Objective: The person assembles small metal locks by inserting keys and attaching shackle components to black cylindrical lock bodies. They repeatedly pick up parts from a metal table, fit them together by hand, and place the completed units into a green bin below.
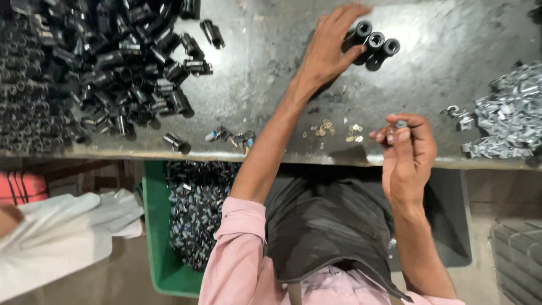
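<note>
Left hand (330, 48) closed around one of three tubes (372, 44), right hand (407, 149) pinching a clip (400, 124); a nudge could roll them.

Mid table (265, 85) open – black tube heap (96, 62) left, metal clips (508, 118) rt.
</note>
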